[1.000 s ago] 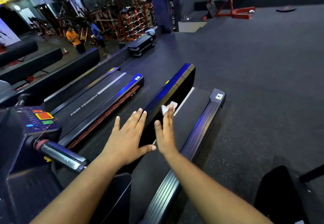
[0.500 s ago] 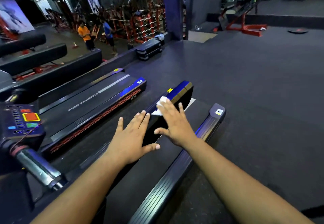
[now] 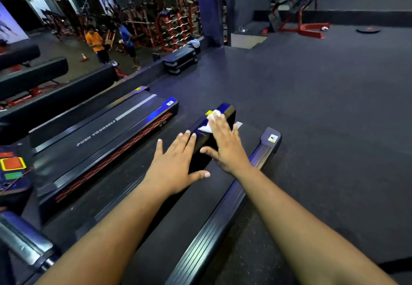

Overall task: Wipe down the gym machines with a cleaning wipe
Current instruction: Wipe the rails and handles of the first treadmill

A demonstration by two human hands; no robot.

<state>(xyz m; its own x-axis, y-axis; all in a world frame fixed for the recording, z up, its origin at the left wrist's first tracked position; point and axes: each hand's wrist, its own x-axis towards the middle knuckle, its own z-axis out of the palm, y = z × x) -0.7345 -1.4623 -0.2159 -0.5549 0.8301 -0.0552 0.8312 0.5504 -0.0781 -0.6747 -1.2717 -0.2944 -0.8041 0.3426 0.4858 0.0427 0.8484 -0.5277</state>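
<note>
A black treadmill [image 3: 182, 222] with blue-lit side rails runs away from me in the head view. My right hand [image 3: 225, 146] lies palm down on the far end of its left rail [image 3: 229, 109], pressing a white cleaning wipe [image 3: 213, 117] flat under the fingers. The wipe pokes out past the fingertips beside a yellow sticker. My left hand [image 3: 176, 166] hovers just left of it, fingers spread, holding nothing, over the same rail.
A second treadmill [image 3: 107, 133] marked "PUSH YOURSELF" lies to the left, its console [image 3: 13, 168] and handlebar [image 3: 24, 240] at the left edge. The right rail [image 3: 223, 215] borders dark rubber floor. Two people stand by red weight racks at the back left.
My right hand turned palm down onto the left rail and slid the wipe toward its far end. The left hand stayed beside it. The view tilted up and forward.
</note>
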